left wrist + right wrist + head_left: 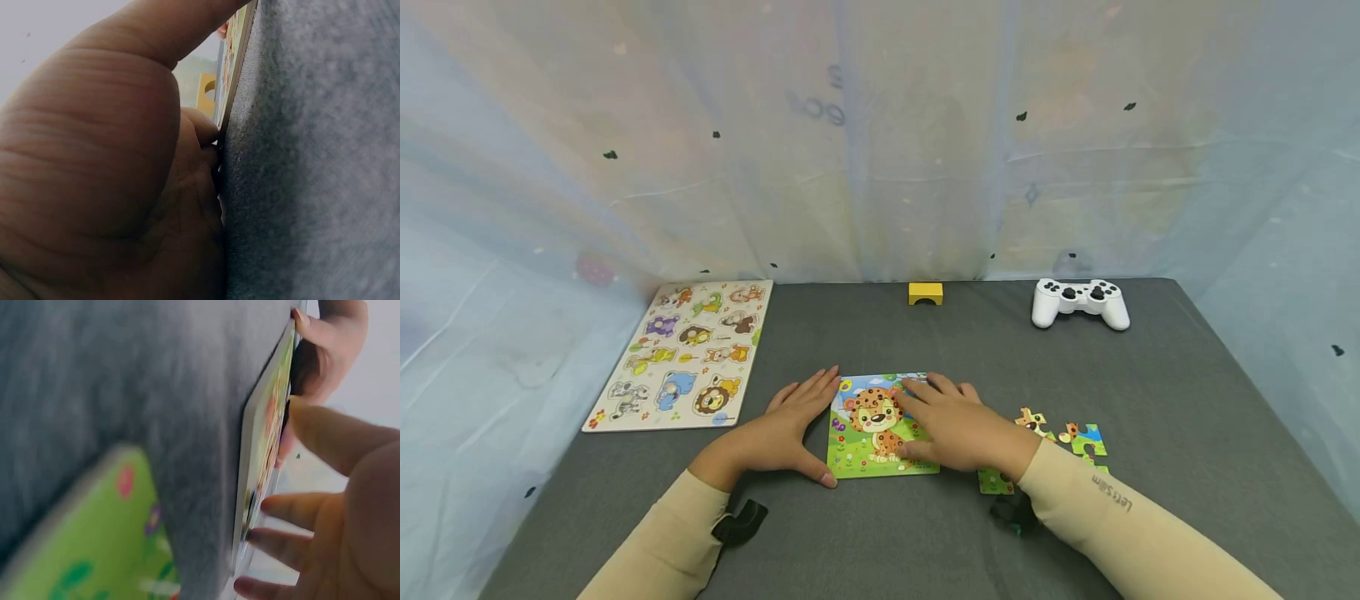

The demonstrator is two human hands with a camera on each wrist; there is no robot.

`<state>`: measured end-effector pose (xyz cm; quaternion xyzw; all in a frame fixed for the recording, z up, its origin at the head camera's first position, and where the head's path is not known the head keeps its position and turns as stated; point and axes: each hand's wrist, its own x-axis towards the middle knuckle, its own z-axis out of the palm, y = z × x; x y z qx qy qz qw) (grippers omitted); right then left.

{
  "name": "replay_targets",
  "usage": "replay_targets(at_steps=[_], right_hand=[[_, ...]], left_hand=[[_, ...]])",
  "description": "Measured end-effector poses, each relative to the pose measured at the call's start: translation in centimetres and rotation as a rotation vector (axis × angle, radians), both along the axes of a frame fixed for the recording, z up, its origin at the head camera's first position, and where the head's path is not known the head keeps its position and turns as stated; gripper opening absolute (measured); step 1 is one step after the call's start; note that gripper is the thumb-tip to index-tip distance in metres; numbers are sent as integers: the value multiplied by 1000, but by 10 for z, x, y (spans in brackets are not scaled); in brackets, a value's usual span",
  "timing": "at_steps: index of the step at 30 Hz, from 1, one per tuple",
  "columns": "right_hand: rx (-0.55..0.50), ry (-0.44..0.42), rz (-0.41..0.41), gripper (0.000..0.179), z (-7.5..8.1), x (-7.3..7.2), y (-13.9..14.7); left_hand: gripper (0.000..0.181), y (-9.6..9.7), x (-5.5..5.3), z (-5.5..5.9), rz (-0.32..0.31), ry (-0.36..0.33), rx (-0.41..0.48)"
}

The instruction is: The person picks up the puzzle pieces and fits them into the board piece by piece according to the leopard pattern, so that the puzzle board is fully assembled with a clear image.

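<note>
A square jigsaw puzzle (868, 458) with a spotted leopard cub on green grass lies flat on the dark cloth in the head view. Along its left edge rests my left hand (782, 433), thumb near the lower corner and fingers near the upper one. My right hand (958, 425) lies over the puzzle's right side, its fingers spread and fairly straight, hiding part of the picture. The right wrist view has those fingertips (275, 503) at the puzzle's surface. Close by the right wrist are loose puzzle pieces (1086, 438), partly covered by the forearm.
At the left lies a white board (700, 292) of animal shapes. A yellow arch block (925, 292) stands at the table's back, with a white game controller (1078, 302) to its right. Pale curtains (925, 150) hang behind the table (865, 550).
</note>
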<state>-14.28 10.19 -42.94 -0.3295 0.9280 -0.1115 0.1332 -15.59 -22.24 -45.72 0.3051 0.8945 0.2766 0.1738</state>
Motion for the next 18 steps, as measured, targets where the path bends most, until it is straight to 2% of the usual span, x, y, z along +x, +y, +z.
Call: replay_targets(at_steps=[9,14,18], right_hand=[[-206,-102,5,76,6,-8,20],[-355,-144,-20,77,15,-10,40],[-504,-213,-54,70,20,-10,56]], left_hand=[[147,0,0,-2,-3,-3,-2],[146,-1,0,-3,-6,-3,2],[146,-2,-1,-4,-8,4,4]])
